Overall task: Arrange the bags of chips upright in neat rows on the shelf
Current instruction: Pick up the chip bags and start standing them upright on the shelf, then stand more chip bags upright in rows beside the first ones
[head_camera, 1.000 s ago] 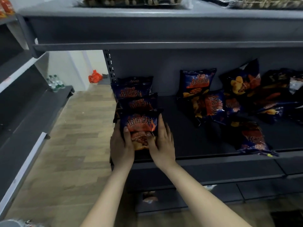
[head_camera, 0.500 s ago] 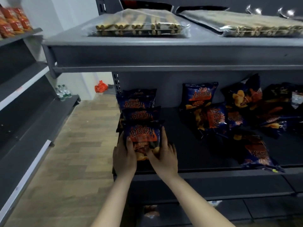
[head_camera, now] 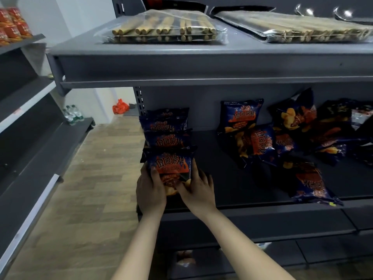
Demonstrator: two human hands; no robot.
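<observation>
Three dark blue chip bags stand upright in a row at the left end of the grey shelf [head_camera: 226,190]. The front bag [head_camera: 171,165] is held from both sides: my left hand [head_camera: 150,188] grips its left edge and my right hand [head_camera: 196,190] its lower right corner. Behind it stand the middle bag [head_camera: 167,139] and the back bag [head_camera: 164,123]. To the right, one bag [head_camera: 241,116] leans on the back wall, and several more lie in a loose heap [head_camera: 298,138]. One bag [head_camera: 311,183] lies flat near the front edge.
The upper shelf [head_camera: 201,65] overhangs close above and carries clear packs of biscuit sticks [head_camera: 164,30]. Another rack [head_camera: 26,138] stands at the left, with red bags [head_camera: 12,25] on top. Water bottles [head_camera: 72,116] sit on its low shelf. Wood floor lies between.
The camera has tilted up, so the upper shelf's top shows now. Both hands stay on the front bag, which sits more upright.
</observation>
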